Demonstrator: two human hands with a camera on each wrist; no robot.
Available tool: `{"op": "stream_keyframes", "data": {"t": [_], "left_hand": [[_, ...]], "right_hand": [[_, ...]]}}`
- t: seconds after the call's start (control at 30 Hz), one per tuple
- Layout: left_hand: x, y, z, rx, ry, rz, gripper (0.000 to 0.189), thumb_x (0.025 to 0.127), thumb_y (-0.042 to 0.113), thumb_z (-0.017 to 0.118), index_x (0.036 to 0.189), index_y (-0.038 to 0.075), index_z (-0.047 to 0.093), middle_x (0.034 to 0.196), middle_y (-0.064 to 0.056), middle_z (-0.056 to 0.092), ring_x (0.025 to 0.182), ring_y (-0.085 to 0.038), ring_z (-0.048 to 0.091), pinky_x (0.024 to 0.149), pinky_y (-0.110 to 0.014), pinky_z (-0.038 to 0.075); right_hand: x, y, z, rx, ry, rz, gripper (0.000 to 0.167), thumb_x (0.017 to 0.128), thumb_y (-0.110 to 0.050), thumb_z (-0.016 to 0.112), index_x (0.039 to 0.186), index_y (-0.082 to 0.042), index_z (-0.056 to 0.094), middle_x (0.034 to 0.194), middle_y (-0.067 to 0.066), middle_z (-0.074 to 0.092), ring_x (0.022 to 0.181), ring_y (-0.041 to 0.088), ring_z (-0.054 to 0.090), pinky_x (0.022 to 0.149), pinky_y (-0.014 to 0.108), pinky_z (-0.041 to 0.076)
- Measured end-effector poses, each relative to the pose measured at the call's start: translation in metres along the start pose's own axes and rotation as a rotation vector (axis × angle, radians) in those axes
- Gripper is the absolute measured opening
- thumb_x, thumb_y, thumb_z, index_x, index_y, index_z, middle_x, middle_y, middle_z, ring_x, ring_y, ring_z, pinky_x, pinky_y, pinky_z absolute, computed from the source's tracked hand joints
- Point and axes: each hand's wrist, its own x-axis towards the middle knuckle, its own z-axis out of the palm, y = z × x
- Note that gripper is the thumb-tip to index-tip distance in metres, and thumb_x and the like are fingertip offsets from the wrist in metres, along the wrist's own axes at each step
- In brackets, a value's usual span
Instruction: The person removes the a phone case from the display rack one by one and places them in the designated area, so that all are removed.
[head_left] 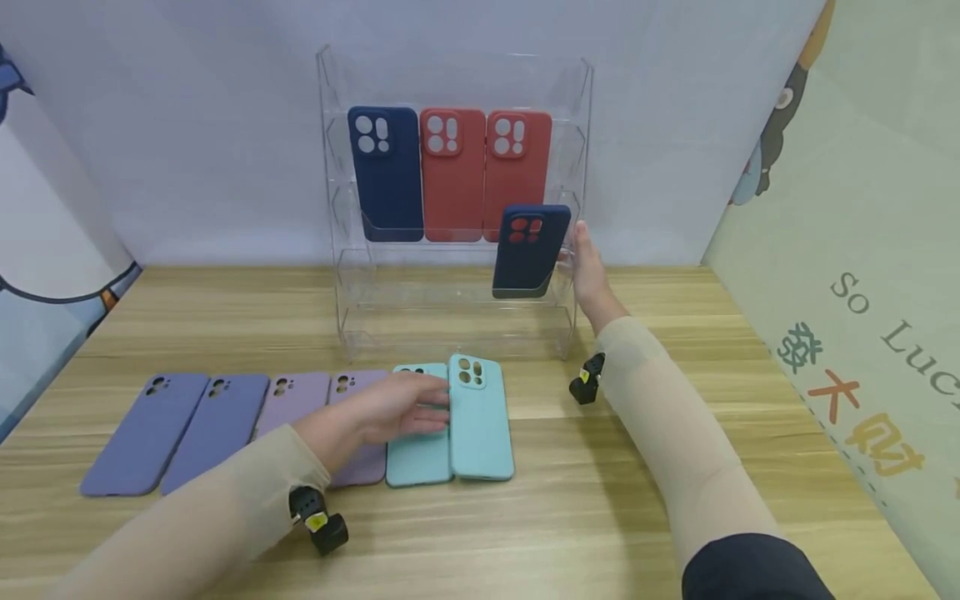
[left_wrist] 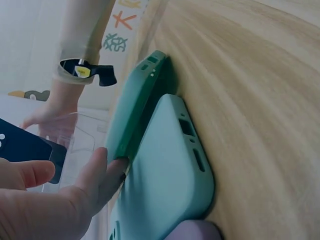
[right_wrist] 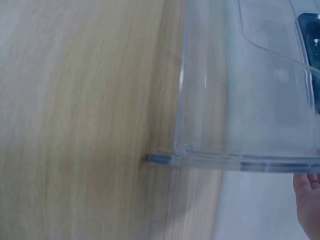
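Observation:
My left hand (head_left: 397, 408) reaches over the left teal phone case with straight fingers. Its fingertips are at the near edge of the right teal phone case (head_left: 482, 425), which stands tilted; the thumb is apart from it in the left wrist view. The left teal phone case (left_wrist: 162, 170) lies flat under the hand. At the clear acrylic rack's (head_left: 450, 342) right side, my right hand (head_left: 592, 279) has its thumb up, beside a dark blue phone case (head_left: 531, 258) leaning on a lower tier. In the right wrist view, the right hand is partly cut off beyond the rack's side wall.
On a higher tier stand another dark blue case (head_left: 388, 183) and two red cases (head_left: 453, 187). Left of the teal cases, two violet cases (head_left: 146, 433) and two lilac ones (head_left: 296, 404) lie in a row on the wooden table (head_left: 555, 533). A printed wall covering (head_left: 840, 250) borders the right side.

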Motion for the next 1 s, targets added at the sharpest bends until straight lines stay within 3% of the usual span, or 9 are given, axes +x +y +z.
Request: {"op": "stream_keyframes", "data": {"t": [0.1, 0.3, 0.6, 0.83, 1.0], "left_hand": [[-0.006, 0.003, -0.002, 0.001, -0.009, -0.003, 0.053, 0.101, 0.015, 0.034, 0.143, -0.011, 0.015, 0.142, -0.034, 0.025, 0.125, -0.044, 0.037, 0.097, -0.04, 0.044], [-0.016, 0.008, -0.007, 0.024, -0.011, 0.006, 0.052, 0.102, 0.017, 0.031, 0.144, -0.008, 0.015, 0.141, -0.033, 0.03, 0.124, -0.039, 0.042, 0.097, -0.039, 0.044], [-0.023, 0.028, -0.009, 0.065, -0.032, 0.096, 0.05, 0.103, 0.021, 0.027, 0.146, -0.003, 0.017, 0.142, -0.027, 0.035, 0.123, -0.036, 0.044, 0.099, -0.042, 0.04], [-0.02, 0.016, 0.0, 0.156, -0.047, -0.029, 0.053, 0.102, 0.021, 0.032, 0.145, -0.005, 0.016, 0.142, -0.029, 0.032, 0.113, -0.037, 0.053, 0.086, -0.038, 0.051], [-0.018, 0.015, 0.0, 0.172, -0.036, 0.008, 0.053, 0.102, 0.023, 0.032, 0.146, -0.002, 0.016, 0.143, -0.026, 0.033, 0.114, -0.036, 0.053, 0.087, -0.038, 0.051]], "right_hand": [[0.0, 0.0, 0.0, 0.0, -0.005, -0.002, 0.067, 0.101, -0.046, 0.013, 0.144, 0.004, 0.025, 0.149, 0.016, 0.025, 0.138, 0.024, 0.022, 0.112, 0.033, 0.021], [0.0, 0.0, -0.001, -0.007, -0.014, -0.009, 0.068, 0.1, -0.048, 0.012, 0.145, 0.003, 0.022, 0.151, 0.015, 0.022, 0.139, 0.023, 0.019, 0.113, 0.03, 0.017], [0.0, 0.001, -0.001, -0.005, -0.008, -0.014, 0.067, 0.1, -0.047, 0.012, 0.144, 0.002, 0.026, 0.149, 0.015, 0.026, 0.138, 0.024, 0.022, 0.113, 0.032, 0.019], [-0.002, 0.003, 0.0, -0.022, -0.012, 0.01, 0.069, 0.1, -0.05, 0.012, 0.145, 0.001, 0.023, 0.151, 0.014, 0.023, 0.138, 0.024, 0.02, 0.113, 0.032, 0.017], [-0.002, 0.001, -0.001, -0.018, -0.003, 0.007, 0.07, 0.1, -0.049, 0.013, 0.145, 0.003, 0.024, 0.15, 0.017, 0.025, 0.137, 0.027, 0.025, 0.111, 0.035, 0.023]]}}
